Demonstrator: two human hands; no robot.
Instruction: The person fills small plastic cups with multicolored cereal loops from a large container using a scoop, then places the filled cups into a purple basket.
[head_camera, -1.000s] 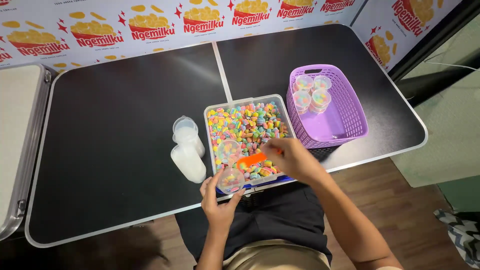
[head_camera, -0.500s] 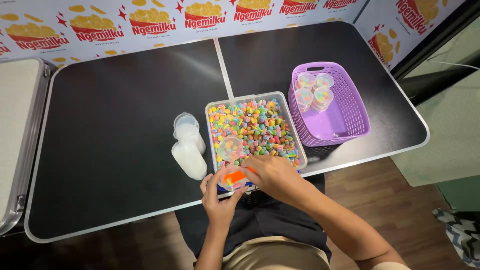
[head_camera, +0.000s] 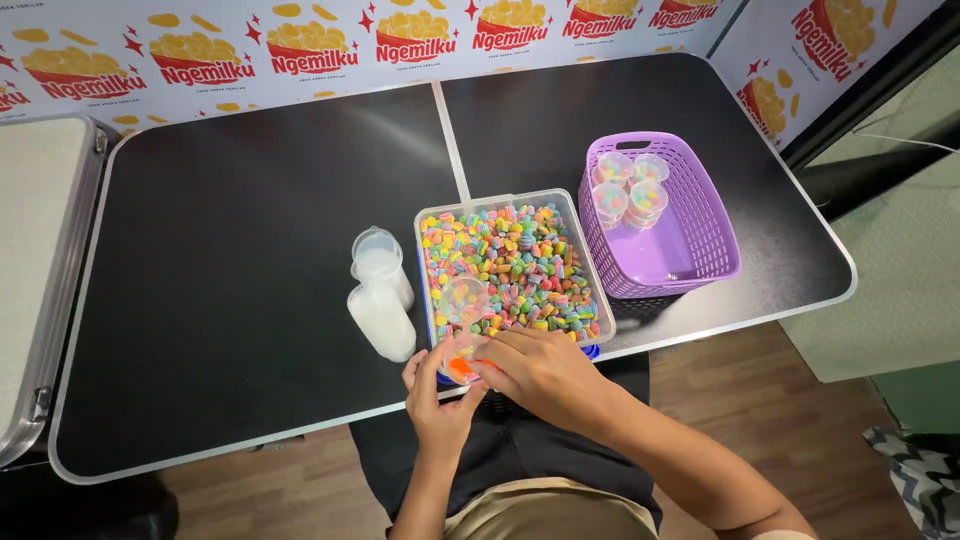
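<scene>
Head view: at the near edge of the black folding table (head_camera: 230, 300), the left hand (head_camera: 440, 405) cups a small clear plastic cup (head_camera: 458, 362) just in front of the clear rectangular tub of multicoloured candies (head_camera: 510, 265). The right hand (head_camera: 545, 375) pinches what looks like an orange scoop (head_camera: 462, 371) into it. Beside them lie stacked clear cups (head_camera: 380, 295); a purple plastic basket (head_camera: 690, 235) holds filled cups.

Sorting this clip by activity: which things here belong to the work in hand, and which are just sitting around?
In use:
left hand holding a small clear cup
right hand at that cup
orange scoop
tray of coloured candies
purple basket with filled cups
stacks of empty cups

Lying about:
black table
metal case
</scene>
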